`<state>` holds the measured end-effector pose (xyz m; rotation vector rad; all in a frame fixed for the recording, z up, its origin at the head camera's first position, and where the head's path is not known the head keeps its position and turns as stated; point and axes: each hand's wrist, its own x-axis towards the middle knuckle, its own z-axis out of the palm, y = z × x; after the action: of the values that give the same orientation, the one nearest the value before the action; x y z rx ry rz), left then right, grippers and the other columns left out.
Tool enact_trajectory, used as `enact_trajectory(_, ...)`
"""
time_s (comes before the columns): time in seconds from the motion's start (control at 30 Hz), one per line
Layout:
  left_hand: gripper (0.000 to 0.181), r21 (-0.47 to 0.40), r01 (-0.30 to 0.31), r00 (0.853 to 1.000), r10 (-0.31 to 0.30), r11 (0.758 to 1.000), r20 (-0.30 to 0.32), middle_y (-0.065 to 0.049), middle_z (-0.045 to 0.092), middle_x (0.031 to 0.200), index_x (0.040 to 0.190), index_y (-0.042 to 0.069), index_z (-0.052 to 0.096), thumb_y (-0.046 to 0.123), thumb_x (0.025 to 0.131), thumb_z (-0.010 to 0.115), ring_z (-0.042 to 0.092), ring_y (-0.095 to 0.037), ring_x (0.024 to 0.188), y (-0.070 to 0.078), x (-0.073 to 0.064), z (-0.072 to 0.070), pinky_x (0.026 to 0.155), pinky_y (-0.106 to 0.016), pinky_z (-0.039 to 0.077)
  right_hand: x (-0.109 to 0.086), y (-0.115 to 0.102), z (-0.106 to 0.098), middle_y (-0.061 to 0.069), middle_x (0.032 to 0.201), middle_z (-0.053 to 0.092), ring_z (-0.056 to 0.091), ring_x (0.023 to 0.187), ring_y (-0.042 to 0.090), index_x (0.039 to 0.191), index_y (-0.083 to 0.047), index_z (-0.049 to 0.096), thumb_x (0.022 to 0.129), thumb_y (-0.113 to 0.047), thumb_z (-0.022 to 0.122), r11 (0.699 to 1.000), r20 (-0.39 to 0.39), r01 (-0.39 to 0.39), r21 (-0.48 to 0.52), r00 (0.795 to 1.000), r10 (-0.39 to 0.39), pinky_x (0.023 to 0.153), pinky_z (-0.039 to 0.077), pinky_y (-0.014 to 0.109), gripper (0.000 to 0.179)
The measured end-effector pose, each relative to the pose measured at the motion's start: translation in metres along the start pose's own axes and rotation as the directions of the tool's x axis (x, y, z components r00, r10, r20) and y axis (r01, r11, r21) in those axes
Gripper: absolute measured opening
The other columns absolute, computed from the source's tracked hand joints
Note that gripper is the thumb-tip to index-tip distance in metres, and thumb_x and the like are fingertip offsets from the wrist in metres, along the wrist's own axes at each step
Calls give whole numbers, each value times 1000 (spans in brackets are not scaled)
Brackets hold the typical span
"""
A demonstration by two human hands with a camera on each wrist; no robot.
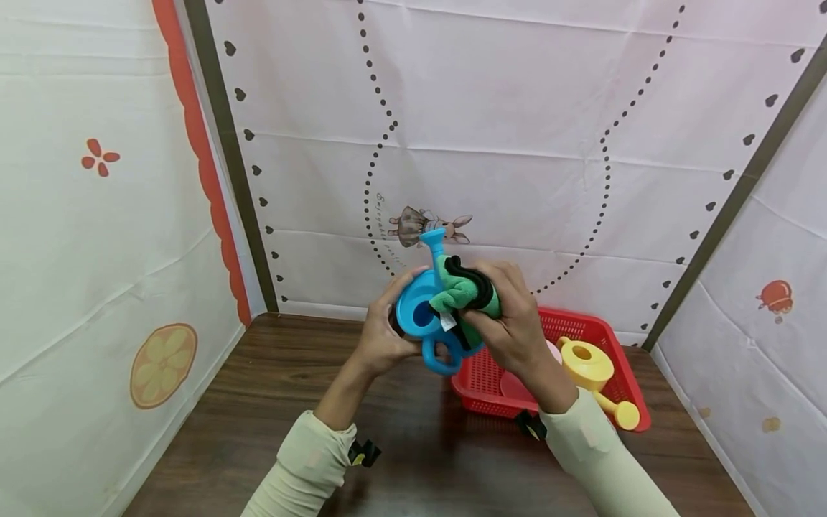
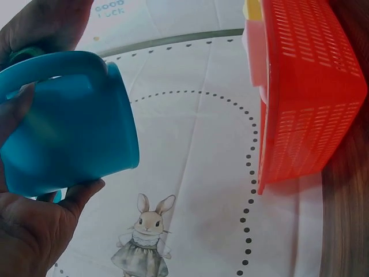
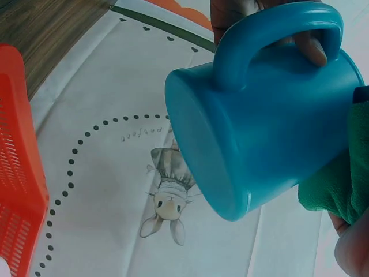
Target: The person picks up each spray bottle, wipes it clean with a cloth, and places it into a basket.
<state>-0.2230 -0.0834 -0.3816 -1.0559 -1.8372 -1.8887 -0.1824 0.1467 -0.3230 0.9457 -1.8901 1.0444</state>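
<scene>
Work in hand: wiping of a blue toy watering can [image 1: 423, 316] with a green cloth [image 1: 460, 293], both held up above the bench [image 1: 271, 402].
Left hand [image 1: 381, 334]: curled round the can's body from the left side, fingers on the rim and wall; grip clamped on the can, as the left wrist view confirms with palm and thumb against the blue wall [image 2: 69, 133].
Right hand [image 1: 510, 323]: bunched round the green cloth with its black trim, pressing it against the can's open top beside the spout; grip clamped on the cloth.
Can's position: in mid-air between the two hands, tilted, spout up and away, handle toward the bench; in the right wrist view seen bottom-on, with the cloth [image 3: 340, 184] at its upper side.
Judged done: cloth brought to the can and laid on the rim; can lifted clear of the red basket [image 1: 581, 337].
Judged left: rest of the can's surface, inside and handle, to all appearances not yet covered; can not yet set down.
Other things: yellow toy watering can [image 1: 591, 370] lying in the red basket at the right, a pink piece just beside it, partly hidden behind the right wrist.
Hidden: how far the cloth reaches into the can's mouth, not to be told.
</scene>
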Motion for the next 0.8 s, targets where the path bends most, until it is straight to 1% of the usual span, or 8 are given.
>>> enact_trajectory(0.1, 109, -24, -3, 1000, 3, 1000, -6, -24, 54, 162, 167, 3, 49, -13, 69, 95, 57, -25, 142, -2, -1, 0, 119, -33, 52, -1, -1, 1, 25, 136, 67, 57, 128, 24, 145, 2, 67, 106, -27, 74, 1000, 6, -23, 13, 1000, 23, 107, 49, 21, 49)
enact_trajectory(0.17, 109, -37, -2, 1000, 2, 999, -8, -23, 55, 163, 167, 3, 48, -11, 69, 95, 58, -25, 143, -2, -1, 0, 120, -34, 51, -2, 0, 1, 25, 137, 67, 57, 129, 21, 146, 2, 67, 101, -17, 75, 999, 3, -41, 23, 999, 41, 106, 49, 22, 50)
enact_trajectory(0.23, 109, -55, 1, 1000, -1, 998, -7, -22, 56, 163, 168, 3, 47, -7, 71, 96, 58, -25, 143, -3, -1, -1, 120, -35, 52, -4, 1, 1, 25, 137, 68, 57, 129, 21, 146, 1, 67, 100, -15, 76, 998, -1, -54, 26, 999, 54, 107, 49, 23, 50)
enact_trajectory(0.3, 109, -74, 0, 1000, 0, 997, -12, -23, 56, 163, 168, 3, 47, 2, 73, 101, 58, -24, 143, -4, -2, -2, 121, -36, 51, -7, 5, 2, 25, 137, 68, 58, 129, 22, 144, 1, 68, 100, -17, 76, 998, -7, -60, 18, 998, 60, 106, 49, 23, 48)
enact_trajectory(0.4, 111, -97, -15, 1000, 13, 995, -23, -24, 56, 162, 167, -1, 46, 24, 77, 106, 58, -24, 143, -5, -2, -3, 122, -38, 50, -12, 11, 2, 24, 137, 69, 58, 129, 22, 142, 0, 69, 99, -16, 76, 997, -9, -78, 8, 997, 78, 108, 49, 24, 47)
enact_trajectory(0.53, 121, -86, -22, 999, 18, 996, -39, -23, 57, 162, 167, -2, 45, 49, 75, 106, 59, -23, 144, -4, -2, -5, 124, -38, 49, -21, 20, 0, 23, 137, 70, 58, 129, 19, 141, 0, 70, 94, -8, 77, 991, -10, -130, -9, 991, 130, 108, 49, 24, 48)
enact_trajectory(0.67, 123, -64, -18, 998, 14, 998, -55, -21, 57, 163, 168, 3, 46, 56, 74, 105, 59, -23, 145, 0, -1, -8, 124, -38, 49, -29, 28, -4, 21, 137, 72, 60, 127, 20, 141, -1, 71, 94, -4, 76, 984, -9, -172, -37, 985, 171, 107, 49, 25, 47)
enact_trajectory(0.8, 124, -65, -37, 997, 33, 997, -68, -18, 61, 159, 168, 4, 46, 55, 72, 106, 61, -24, 143, 3, 1, -11, 122, -39, 52, -35, 35, -7, 21, 138, 72, 59, 129, 23, 141, -2, 72, 94, -3, 76, 978, -9, -206, -44, 979, 206, 107, 46, 22, 48)
